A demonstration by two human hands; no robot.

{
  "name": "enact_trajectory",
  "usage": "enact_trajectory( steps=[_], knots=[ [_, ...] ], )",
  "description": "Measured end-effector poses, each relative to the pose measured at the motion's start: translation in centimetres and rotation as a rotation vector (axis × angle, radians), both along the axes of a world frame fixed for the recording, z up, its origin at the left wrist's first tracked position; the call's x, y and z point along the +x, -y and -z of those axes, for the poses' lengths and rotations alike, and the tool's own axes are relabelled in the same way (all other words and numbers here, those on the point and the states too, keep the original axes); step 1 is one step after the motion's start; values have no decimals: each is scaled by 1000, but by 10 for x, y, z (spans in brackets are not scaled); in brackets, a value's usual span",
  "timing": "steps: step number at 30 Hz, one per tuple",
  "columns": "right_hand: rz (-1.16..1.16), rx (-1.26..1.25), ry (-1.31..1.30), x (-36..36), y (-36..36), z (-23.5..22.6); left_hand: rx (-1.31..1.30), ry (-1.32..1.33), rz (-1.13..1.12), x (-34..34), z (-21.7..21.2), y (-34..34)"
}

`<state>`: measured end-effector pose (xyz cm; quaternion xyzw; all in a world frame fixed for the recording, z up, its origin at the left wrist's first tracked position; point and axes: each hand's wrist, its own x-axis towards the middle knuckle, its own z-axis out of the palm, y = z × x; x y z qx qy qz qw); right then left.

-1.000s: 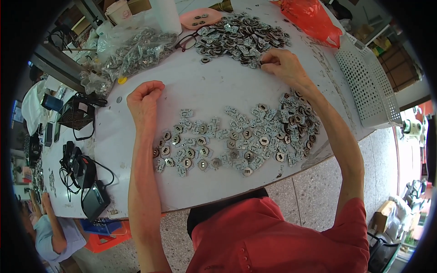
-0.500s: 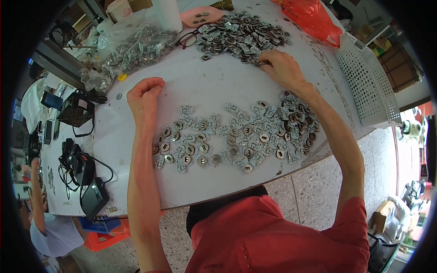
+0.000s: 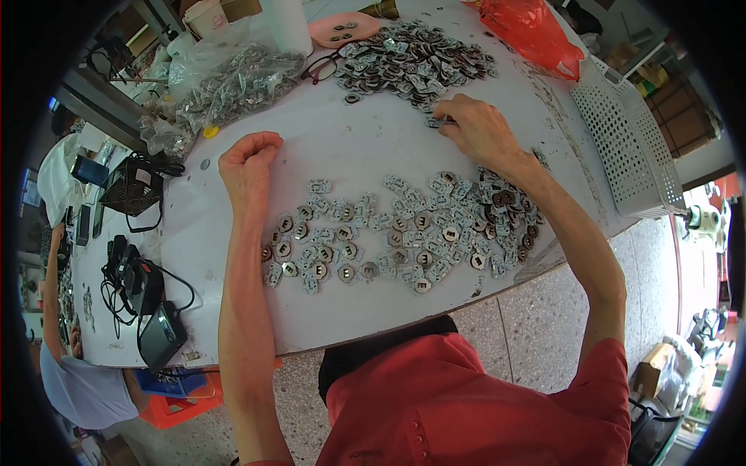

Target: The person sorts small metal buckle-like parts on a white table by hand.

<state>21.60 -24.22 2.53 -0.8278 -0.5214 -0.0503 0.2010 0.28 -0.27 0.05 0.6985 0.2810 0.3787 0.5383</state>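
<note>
My left hand (image 3: 250, 159) rests on the white tabletop (image 3: 334, 151), its fingers curled closed; whatever may be inside is hidden. At the near side of the large heap, my right hand (image 3: 480, 133) pinches a small metal part (image 3: 433, 122) low over the table. The heap (image 3: 416, 62) consists of many small grey metal pieces with round dark discs. Between my forearms lies a loose spread of similar parts (image 3: 342, 233), some with octagonal faces showing. More of them pile up densely (image 3: 501, 202) beneath my right forearm.
Clear plastic bags of metal parts (image 3: 241, 81) lie far left, near eyeglasses (image 3: 320, 70) and a pink dish (image 3: 346, 28). A red plastic bag (image 3: 532, 35) and white perforated basket (image 3: 625, 140) border the right. Black adapters with cables (image 3: 144, 287) lie left; another person (image 3: 85, 388) sits beyond.
My right hand has drawn slightly back from the heap toward me, with a small metal part now showing at its fingertips. My left hand has hardly moved. The other person's arm has shifted.
</note>
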Motion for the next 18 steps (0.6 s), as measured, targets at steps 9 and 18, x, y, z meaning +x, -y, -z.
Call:
enact_trajectory(
  steps=[9,18],
  knots=[
    [-185,-324,-245,-39,10,-38,10,-27,-28,-4,-1,-1],
    [128,84,-38,16,-26,8,9,-6,4,2,-1,3]
  ],
)
